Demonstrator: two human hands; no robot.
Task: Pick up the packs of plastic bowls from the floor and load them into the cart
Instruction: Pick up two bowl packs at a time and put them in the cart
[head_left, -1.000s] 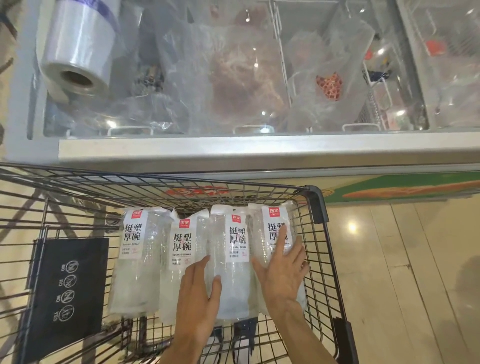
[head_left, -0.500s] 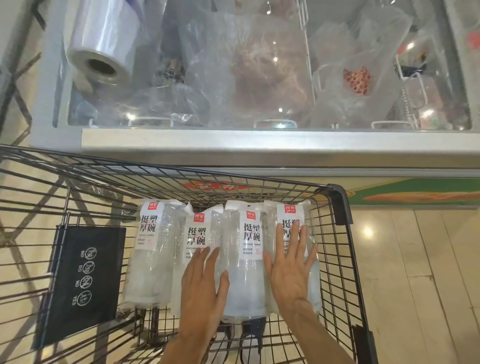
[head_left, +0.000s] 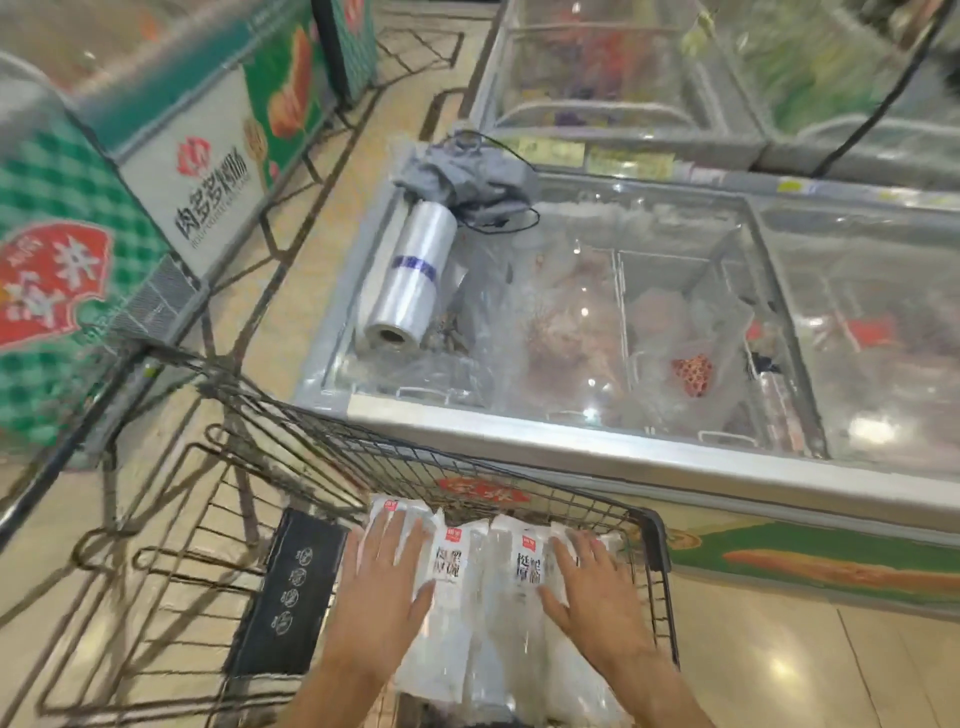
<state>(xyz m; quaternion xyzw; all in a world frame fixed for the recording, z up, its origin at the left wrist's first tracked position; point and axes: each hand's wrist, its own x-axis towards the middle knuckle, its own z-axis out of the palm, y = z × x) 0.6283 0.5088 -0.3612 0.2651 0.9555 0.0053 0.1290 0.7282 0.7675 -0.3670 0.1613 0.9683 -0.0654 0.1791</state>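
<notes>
Both hands (head_left: 488, 592) spread wider, flat on packs (head_left: 451, 597) labelled 塑厚碗.

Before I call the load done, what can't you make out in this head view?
- Near ends of the bowl packs: cut off by the bottom edge.
- Leftmost pack's label: covered by the left hand.
- Rightmost pack's label: covered by the right hand.
- Floor around the cart: mostly out of frame, so leftover packs can't be ruled out.
- Far freezers: motion-blurred.
</notes>
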